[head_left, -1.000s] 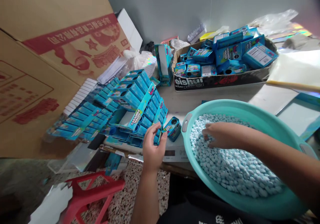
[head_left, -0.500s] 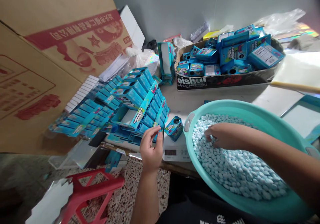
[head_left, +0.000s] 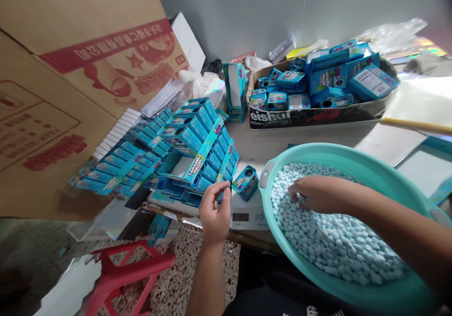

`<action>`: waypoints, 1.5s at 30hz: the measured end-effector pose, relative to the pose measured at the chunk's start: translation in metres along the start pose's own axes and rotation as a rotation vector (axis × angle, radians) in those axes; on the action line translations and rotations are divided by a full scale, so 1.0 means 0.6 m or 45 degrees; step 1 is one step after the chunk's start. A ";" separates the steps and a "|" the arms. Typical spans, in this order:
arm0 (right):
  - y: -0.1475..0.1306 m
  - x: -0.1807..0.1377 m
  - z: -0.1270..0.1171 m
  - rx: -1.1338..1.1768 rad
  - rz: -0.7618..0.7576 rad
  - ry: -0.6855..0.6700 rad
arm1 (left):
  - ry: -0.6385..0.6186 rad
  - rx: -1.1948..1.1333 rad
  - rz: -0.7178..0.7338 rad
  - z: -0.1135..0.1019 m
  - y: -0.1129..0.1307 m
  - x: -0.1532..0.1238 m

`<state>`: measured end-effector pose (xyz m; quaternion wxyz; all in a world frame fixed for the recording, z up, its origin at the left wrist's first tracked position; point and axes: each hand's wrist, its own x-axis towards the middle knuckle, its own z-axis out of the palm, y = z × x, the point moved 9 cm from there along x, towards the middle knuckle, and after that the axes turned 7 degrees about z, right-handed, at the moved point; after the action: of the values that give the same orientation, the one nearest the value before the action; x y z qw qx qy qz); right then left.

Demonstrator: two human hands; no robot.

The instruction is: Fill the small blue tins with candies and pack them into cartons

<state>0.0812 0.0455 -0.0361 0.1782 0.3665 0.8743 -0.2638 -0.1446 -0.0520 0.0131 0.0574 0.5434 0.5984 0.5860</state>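
Note:
My right hand (head_left: 309,194) reaches into a turquoise basin (head_left: 356,151) of pale blue and white candies (head_left: 339,240). Its fingers curl together at the candies' surface, with some candies between fingers and thumb. My left hand (head_left: 216,210) is held over the table edge, thumb and fingers apart, with nothing seen in it. Just beyond its fingertips, a small blue candy box (head_left: 245,183) with a round hole in its top stands on a white digital scale (head_left: 252,219). Close by on the left are stacked blue display trays (head_left: 197,163) holding similar boxes.
A black-fronted carton (head_left: 271,122) full of blue candy boxes is at the back. On the left rises a large cardboard box (head_left: 63,99), with more packed trays (head_left: 123,163) before it. A red stool (head_left: 134,269) stands on the floor below.
The view has shifted very slightly. Both hands keep nearly the same places, the right in the candies and the left beside the small box.

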 end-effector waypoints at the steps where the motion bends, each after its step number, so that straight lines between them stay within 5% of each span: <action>1: 0.000 0.000 0.000 0.001 0.002 -0.004 | 0.011 -0.049 -0.047 0.001 -0.004 -0.001; 8: -0.004 -0.010 -0.022 0.021 0.106 0.033 | -0.045 -0.052 -0.019 0.012 0.005 -0.005; 15: -0.006 -0.009 -0.035 0.003 0.137 0.087 | -0.273 0.291 0.492 0.067 0.121 -0.019; 19: 0.003 -0.004 -0.038 -0.036 0.113 0.157 | -0.829 0.326 0.595 0.162 0.165 -0.049; 22: 0.007 -0.008 -0.041 -0.071 0.092 0.190 | -1.275 0.509 0.598 0.226 0.160 -0.083; 26: 0.017 -0.014 -0.043 -0.104 0.146 0.189 | -1.504 0.740 0.608 0.258 0.149 -0.100; 31: 0.021 -0.017 -0.045 -0.111 0.149 0.205 | -1.522 0.722 0.725 0.262 0.158 -0.106; 45: 0.012 -0.026 -0.052 -0.099 0.122 0.309 | -1.499 0.654 0.626 0.255 0.156 -0.104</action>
<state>0.0934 0.0594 -0.0057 0.0974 0.4297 0.8805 -0.1748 0.0430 -0.0249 0.0024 0.1077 0.8877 0.4468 0.0286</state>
